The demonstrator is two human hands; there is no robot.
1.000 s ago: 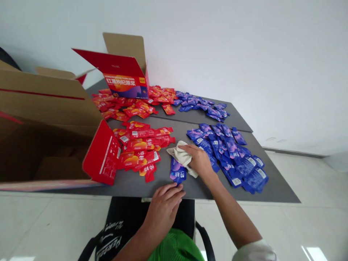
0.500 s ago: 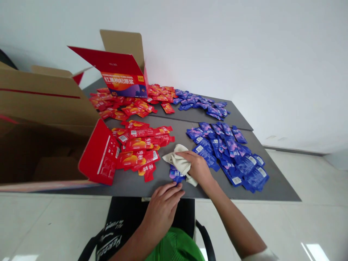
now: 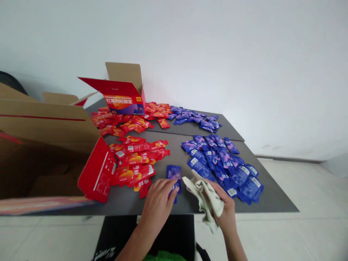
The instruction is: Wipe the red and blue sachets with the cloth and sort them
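Note:
A single blue sachet lies flat on the grey table, its lower part partly covered by my left hand. The fingers of that hand reach over the sachet's left side, thumb and forefinger apart, touching or just above it. To the right, my right hand grips a crumpled off-white cloth raised over the table's front edge. Beyond that hand is an overlapping pile of blue sachets. Left of the single sachet lies a group of red sachets.
A large open carton with a red flap takes up the left side. Behind it stands a smaller open red box. More red sachets and blue sachets are heaped at the table's back, near the white wall.
My right hand has lifted the cloth off the single blue sachet and drawn it right and toward me. My left hand has moved over the sachet. The view has tilted up.

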